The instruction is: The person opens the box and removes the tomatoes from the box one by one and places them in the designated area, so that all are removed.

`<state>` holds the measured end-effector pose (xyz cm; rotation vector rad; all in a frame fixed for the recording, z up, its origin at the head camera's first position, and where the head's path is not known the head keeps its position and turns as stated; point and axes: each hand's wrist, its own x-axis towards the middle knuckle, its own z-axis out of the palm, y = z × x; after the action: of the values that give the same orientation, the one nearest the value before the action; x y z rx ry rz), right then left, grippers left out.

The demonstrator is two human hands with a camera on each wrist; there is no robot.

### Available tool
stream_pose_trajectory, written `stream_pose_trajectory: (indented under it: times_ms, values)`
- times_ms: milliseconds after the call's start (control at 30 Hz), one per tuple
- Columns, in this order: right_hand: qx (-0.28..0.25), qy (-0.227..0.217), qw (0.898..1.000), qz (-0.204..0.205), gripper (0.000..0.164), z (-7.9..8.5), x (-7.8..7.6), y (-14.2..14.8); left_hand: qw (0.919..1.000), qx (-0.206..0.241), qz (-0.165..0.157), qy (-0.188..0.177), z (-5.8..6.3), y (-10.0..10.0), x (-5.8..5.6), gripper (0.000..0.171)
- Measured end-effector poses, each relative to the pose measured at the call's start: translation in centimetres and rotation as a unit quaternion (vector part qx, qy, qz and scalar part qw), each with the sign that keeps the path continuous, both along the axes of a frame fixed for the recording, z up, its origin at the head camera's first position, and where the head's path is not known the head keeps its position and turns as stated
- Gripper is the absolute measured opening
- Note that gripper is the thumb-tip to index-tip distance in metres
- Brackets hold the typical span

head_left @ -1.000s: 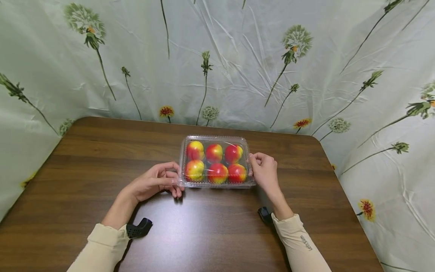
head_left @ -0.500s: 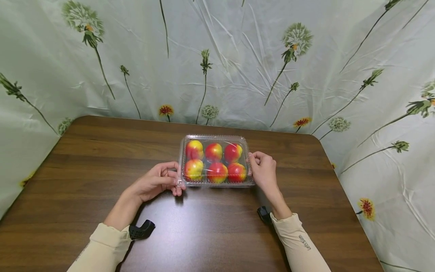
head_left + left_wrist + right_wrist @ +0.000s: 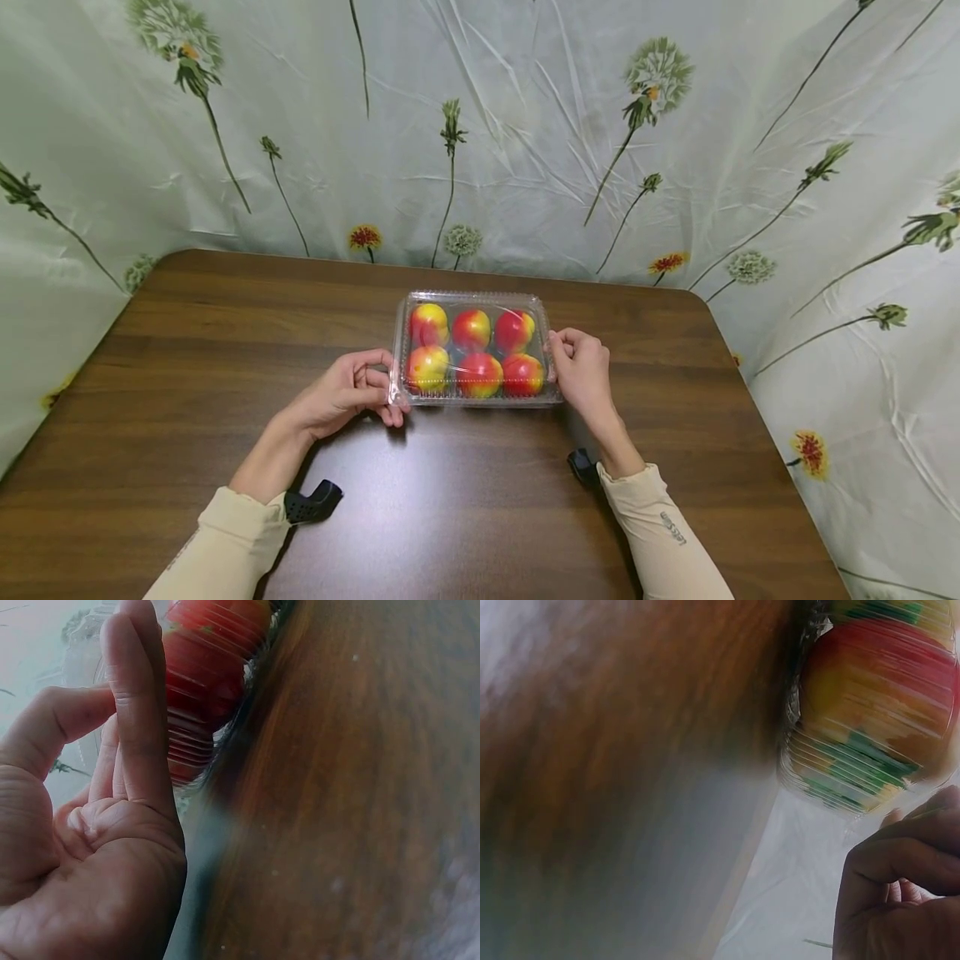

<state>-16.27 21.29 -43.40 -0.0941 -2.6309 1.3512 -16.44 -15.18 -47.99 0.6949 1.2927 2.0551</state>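
Note:
A clear plastic clamshell container (image 3: pixel 472 297), its lid down, sits on the table in the head view. Inside are several round red-and-yellow fruits (image 3: pixel 480 375) in two rows. My left hand (image 3: pixel 348 392) pinches the near left corner, thumb on top and fingers reaching beneath the edge. On the opposite side, my right hand (image 3: pixel 583 368) holds the right edge between thumb and curled fingers. Through the ribbed wall, red fruit (image 3: pixel 206 690) shows beside the left fingers in the left wrist view. The right wrist view has a red-yellow fruit (image 3: pixel 877 682) above my knuckles.
The brown wooden table (image 3: pixel 450 517) extends around the container, with rounded far corners. A pale curtain (image 3: pixel 525 150) printed with dandelions hangs behind and to the sides. Black wrist-worn devices (image 3: pixel 313 503) sit by both cream sleeves (image 3: pixel 232 542).
The table, hands and container appear slightly higher in the head view, along with the curtain. Both hands keep their hold, and the container stays nearly where it was on the table.

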Motion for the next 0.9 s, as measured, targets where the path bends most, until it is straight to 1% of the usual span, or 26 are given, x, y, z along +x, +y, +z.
stream_pose_trajectory:
  times_ms: [233,433,567,800,900]
  values:
    - [0.01,0.004,1.0,0.001,0.028,0.03,-0.11,-0.03,0.9996,-0.02,0.018,-0.001,0.15,0.0,0.05,0.017]
    - [0.009,-0.005,1.0,0.001,0.029,0.02,-0.21,0.06,0.9996,-0.018,0.022,0.006,0.17,0.07,0.12,0.019]
    - [0.009,-0.01,1.0,0.005,0.029,0.0,-0.23,0.1,0.9992,-0.024,0.031,0.007,0.18,0.08,0.23,0.018]
    - [0.007,-0.003,1.0,0.002,0.03,-0.06,-0.43,0.11,0.9993,-0.018,0.029,0.016,0.13,0.22,0.2,0.016]
    - [0.011,0.0,1.0,-0.002,0.03,-0.1,-0.43,0.09,0.9998,-0.011,0.017,0.001,0.0,0.17,0.16,0.015]
